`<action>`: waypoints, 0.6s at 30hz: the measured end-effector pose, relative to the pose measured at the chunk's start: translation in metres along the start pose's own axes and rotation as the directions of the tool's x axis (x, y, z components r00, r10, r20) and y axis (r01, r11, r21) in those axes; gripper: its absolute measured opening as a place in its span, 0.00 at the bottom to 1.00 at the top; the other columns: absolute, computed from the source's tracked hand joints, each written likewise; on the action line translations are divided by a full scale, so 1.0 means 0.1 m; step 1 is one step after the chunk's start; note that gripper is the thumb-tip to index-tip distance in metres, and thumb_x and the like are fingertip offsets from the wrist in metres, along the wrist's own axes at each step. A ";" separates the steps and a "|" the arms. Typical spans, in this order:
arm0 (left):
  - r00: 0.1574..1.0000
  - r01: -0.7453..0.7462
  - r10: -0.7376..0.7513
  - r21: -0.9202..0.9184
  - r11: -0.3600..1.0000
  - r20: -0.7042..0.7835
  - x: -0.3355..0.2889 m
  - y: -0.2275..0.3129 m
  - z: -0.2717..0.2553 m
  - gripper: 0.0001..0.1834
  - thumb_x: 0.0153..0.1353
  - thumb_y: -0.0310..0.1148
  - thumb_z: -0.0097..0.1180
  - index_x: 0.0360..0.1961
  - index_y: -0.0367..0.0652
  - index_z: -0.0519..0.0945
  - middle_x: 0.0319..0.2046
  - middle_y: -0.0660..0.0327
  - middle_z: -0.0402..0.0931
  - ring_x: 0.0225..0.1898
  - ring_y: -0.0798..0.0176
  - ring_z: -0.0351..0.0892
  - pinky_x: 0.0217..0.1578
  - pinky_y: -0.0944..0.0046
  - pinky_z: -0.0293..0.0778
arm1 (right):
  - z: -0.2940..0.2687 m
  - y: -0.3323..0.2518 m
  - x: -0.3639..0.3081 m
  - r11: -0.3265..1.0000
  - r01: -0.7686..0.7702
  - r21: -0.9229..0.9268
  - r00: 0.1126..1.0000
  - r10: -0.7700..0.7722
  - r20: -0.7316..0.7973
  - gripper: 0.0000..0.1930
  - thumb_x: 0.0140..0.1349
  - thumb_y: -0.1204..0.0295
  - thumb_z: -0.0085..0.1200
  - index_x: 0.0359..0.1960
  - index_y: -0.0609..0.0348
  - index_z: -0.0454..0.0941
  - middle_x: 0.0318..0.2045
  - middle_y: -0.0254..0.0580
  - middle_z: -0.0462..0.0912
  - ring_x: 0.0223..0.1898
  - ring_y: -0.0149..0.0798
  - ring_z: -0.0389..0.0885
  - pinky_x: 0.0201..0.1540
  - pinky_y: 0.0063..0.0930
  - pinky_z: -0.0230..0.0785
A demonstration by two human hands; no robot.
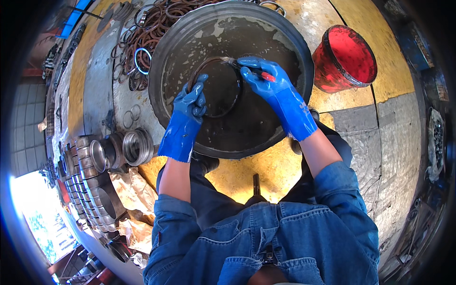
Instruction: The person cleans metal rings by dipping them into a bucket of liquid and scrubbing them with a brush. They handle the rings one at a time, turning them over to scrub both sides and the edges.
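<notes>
Blue denim clothing (304, 237) fills bottom centre; at upper centre, the blue-gloved left hand (191, 100) grasps a thin brown ring (205, 63), the blue-gloved right hand (270, 84) a red-handled brush (231, 61).

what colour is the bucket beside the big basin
The bucket is red with a dark rim, shown best in the head view.

Your left grip (191, 101) hides part of the ring (203, 66), your right grip (266, 81) part of the brush (268, 76); the upper edge crops the ring heap (164, 23)
</notes>
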State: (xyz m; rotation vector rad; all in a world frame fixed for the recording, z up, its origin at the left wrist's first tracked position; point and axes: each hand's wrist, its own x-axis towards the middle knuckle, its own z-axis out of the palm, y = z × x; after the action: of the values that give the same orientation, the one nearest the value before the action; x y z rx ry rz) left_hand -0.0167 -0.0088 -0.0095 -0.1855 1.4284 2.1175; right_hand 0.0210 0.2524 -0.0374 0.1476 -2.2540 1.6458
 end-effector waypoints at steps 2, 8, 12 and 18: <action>0.999 -0.019 0.019 0.007 1.000 0.026 -0.01 0.00 0.01 0.21 0.69 0.33 0.60 0.62 0.43 0.78 0.20 0.69 0.73 0.13 0.76 0.60 0.16 0.73 0.56 | 0.01 0.09 -0.06 0.987 -0.163 0.018 0.987 0.162 0.009 0.12 0.66 0.68 0.61 0.48 0.56 0.86 0.41 0.40 0.89 0.41 0.31 0.86 0.48 0.29 0.79; 0.989 -0.149 0.149 0.034 0.988 0.008 0.01 -0.04 0.05 0.25 0.71 0.34 0.57 0.66 0.36 0.72 0.17 0.67 0.68 0.11 0.74 0.57 0.15 0.71 0.54 | 0.27 0.12 -0.35 0.758 -0.628 0.178 0.760 0.548 0.350 0.12 0.64 0.63 0.60 0.39 0.58 0.89 0.28 0.35 0.88 0.32 0.27 0.84 0.40 0.24 0.76; 0.986 -0.164 0.165 0.040 0.986 -0.024 0.04 -0.08 -0.03 0.24 0.70 0.33 0.58 0.65 0.37 0.74 0.17 0.67 0.69 0.12 0.74 0.60 0.15 0.71 0.56 | 0.44 0.06 -0.48 0.675 -0.635 0.375 0.770 0.518 0.372 0.16 0.63 0.64 0.64 0.46 0.63 0.87 0.37 0.43 0.89 0.37 0.32 0.86 0.44 0.26 0.78; 0.983 -0.173 0.173 0.006 0.985 -0.068 0.07 -0.12 -0.05 0.21 0.70 0.33 0.59 0.63 0.41 0.77 0.18 0.68 0.72 0.14 0.75 0.65 0.13 0.73 0.58 | 0.40 -0.16 -0.48 0.443 -0.630 0.638 0.771 0.455 0.445 0.24 0.61 0.63 0.69 0.53 0.69 0.83 0.42 0.50 0.89 0.42 0.38 0.87 0.51 0.32 0.79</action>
State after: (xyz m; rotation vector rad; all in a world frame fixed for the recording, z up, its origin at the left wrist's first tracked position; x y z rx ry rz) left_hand -0.0171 -0.0072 -0.0236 -0.1394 1.5336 2.2699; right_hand 0.0616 0.2045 -0.0499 -0.2737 -1.6029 3.0252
